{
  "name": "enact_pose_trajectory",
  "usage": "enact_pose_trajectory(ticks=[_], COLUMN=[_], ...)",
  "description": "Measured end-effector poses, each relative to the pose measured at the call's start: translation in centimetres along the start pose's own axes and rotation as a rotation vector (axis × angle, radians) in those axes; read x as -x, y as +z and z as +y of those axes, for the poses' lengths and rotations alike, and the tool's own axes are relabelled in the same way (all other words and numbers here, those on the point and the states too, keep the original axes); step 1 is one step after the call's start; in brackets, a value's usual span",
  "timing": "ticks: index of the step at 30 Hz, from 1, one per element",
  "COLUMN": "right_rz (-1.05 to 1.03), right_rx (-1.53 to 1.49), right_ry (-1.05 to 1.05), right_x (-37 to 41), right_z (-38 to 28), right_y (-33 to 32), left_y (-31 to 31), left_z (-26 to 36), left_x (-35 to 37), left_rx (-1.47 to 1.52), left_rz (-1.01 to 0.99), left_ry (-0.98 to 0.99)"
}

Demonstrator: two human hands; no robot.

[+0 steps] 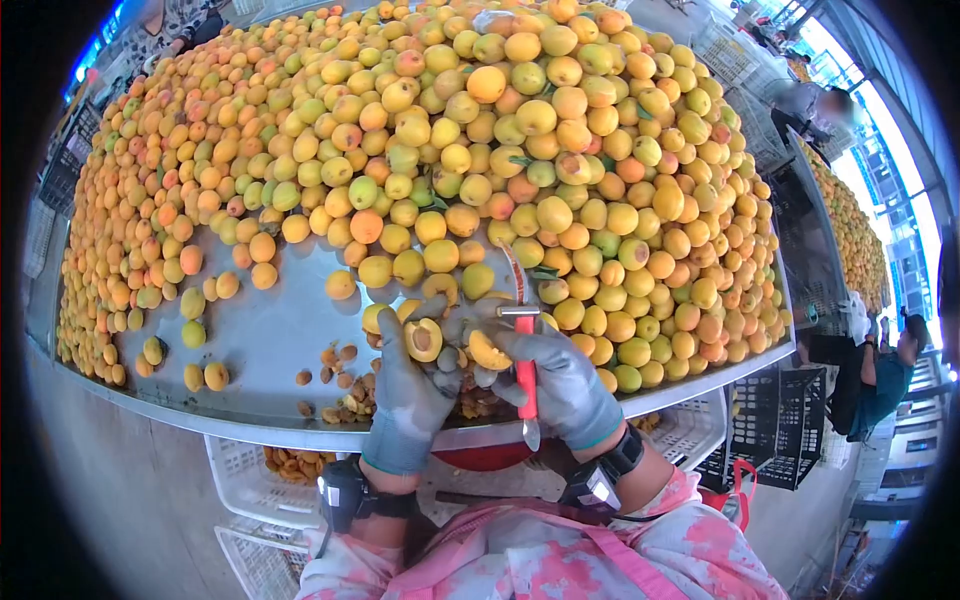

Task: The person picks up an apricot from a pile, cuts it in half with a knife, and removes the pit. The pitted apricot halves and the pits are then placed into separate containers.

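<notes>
My left hand (412, 390), in a grey glove, is closed around an apricot half (422, 340) whose cut face is up, with a brown pit in its middle. My gloved right hand (565, 385) grips a red-handled knife (527, 375). Its curved blade points away over the fruit, and a small metal tip sticks out at the near end. Between the thumb and fingers of that same hand sits another apricot half (488, 350), orange flesh showing. Both hands are close together over the near edge of the metal table (275, 305). Loose pits (345, 380) lie left of my left hand.
A large heap of whole apricots (440, 130) covers most of the table. White crates (265, 490) stand below its near edge, one with cut fruit. Black crates (775, 425) stand at the right. Other people are at the right (880, 380) and far left.
</notes>
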State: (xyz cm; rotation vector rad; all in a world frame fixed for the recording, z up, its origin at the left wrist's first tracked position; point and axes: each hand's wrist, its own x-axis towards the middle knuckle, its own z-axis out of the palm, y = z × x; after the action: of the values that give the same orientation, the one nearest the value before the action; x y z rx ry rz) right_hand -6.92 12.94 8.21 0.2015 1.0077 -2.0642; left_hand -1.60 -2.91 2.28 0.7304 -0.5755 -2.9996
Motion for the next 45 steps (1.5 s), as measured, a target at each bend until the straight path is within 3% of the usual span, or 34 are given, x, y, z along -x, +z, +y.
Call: enact_pose_trajectory(ticks=[2, 5, 8, 10, 11, 13, 15, 17, 18, 20, 21, 22, 24, 26, 28, 33, 38, 41, 44, 45], right_rz=[0.001, 0.197, 0.444, 0.516, 0.570, 0.645, 0.719, 0.882, 0.882, 0.856, 0.847, 0.846, 0.658, 0.544, 0.438, 0.217, 0.181, 0.266, 0.236, 0.121], right_rx=[0.026, 0.322, 0.549, 0.690, 0.763, 0.832, 0.897, 1.519, 1.520, 1.095, 1.052, 1.052, 0.497, 0.424, 0.369, 0.145, 0.225, 0.383, 0.291, 0.191], right_ry=[-0.016, -0.096, -0.154, -0.189, -0.307, -0.277, -0.242, -0.121, -0.123, -0.306, -0.485, -0.483, -0.712, -0.788, -0.901, -0.909, -0.888, -0.864, -0.881, -0.876], right_x=[0.9, 5.1, 10.8, 14.2, 15.5, 18.1, 20.0, 20.7, 20.6, 19.3, 17.8, 16.3, 13.5, 10.9, 8.0, 2.9, 0.5, 0.0, -0.3, -0.4], right_z=[-0.9, -3.4, -4.7, -4.9, -4.0, -4.1, -4.2, -4.1, -4.2, -4.9, -5.1, -5.3, -5.9, -6.2, -5.8, -4.0, -1.9, -1.6, -1.3, -1.2], right_y=[-0.9, -0.6, -0.5, -3.3, -6.1, -8.0, -10.7, -13.7, -13.5, -12.7, -11.0, -8.5, -3.3, -0.1, 1.4, 2.9, 1.9, 2.1, 2.3, 2.1], left_y=[0.2, 0.4, 1.7, 1.3, 1.4, 1.5, 1.9, 1.9, 1.8, 1.7, 1.8, 1.8, 1.7, 1.7, 2.1, 2.1, 1.5, 1.8, 1.2, 0.9], left_z=[-0.1, -0.1, -0.6, -1.1, -1.5, -2.0, -2.3, -2.6, -2.8, -2.8, -2.9, -2.9, -3.3, -3.3, -3.0, -2.1, -1.5, -1.8, -2.6, -2.9], left_x=[0.0, 0.2, 0.6, 0.7, 0.8, 1.2, 1.9, 2.3, 2.3, 2.3, 2.3, 2.2, 1.9, 1.6, 1.7, 1.4, 1.0, 0.7, 0.3, 0.2], left_rx=[-0.017, 0.030, 0.059, 0.061, 0.065, -0.181, -0.226, -0.274, -0.275, -0.274, -0.301, -0.328, -0.363, -0.403, -0.657, -0.660, -0.686, -0.856, -0.878, -0.896], left_rz=[-0.016, -0.167, -0.034, -0.202, -0.212, -0.237, -0.247, -0.256, -0.269, -0.279, -0.290, -0.302, -0.310, -0.314, -0.217, -0.199, -0.156, -0.209, -0.303, -0.293], left_ry=[0.013, -0.044, -0.073, -0.108, -0.110, -0.004, -0.018, -0.031, -0.051, -0.064, -0.066, -0.069, -0.037, -0.005, 0.017, -0.089, -0.158, -0.084, 0.027, 0.041])
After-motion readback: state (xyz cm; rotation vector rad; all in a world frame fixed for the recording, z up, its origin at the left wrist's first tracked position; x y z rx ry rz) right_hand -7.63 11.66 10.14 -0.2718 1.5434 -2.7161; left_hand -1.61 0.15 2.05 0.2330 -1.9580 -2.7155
